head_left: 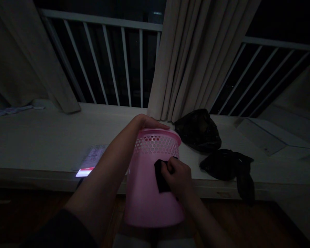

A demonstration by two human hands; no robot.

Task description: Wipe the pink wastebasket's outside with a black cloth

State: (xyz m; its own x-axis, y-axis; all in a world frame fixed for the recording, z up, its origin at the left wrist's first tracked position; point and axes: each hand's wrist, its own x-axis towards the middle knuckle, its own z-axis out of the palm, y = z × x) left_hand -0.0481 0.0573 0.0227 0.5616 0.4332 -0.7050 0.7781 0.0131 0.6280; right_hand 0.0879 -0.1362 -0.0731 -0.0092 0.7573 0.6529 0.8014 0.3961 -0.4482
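Note:
A pink plastic wastebasket (147,179) with a band of hexagonal holes below its rim stands in front of me at the edge of the white ledge. My left hand (153,122) lies over the far rim and steadies it; some of its fingers are hidden. Bunched in the closed fingers of my right hand (179,175) is a black cloth (161,177), pressed to the basket's side below the holes. The inside of the basket cannot be seen.
Two black plastic bags, one crumpled (200,131) and one (223,165) drooping over the ledge's edge, lie to the right. A white box (271,136) sits beyond them. Left of the basket are a lit screen (84,171) and a printed packet (94,155). Curtains (182,58) and railings (113,65) stand behind.

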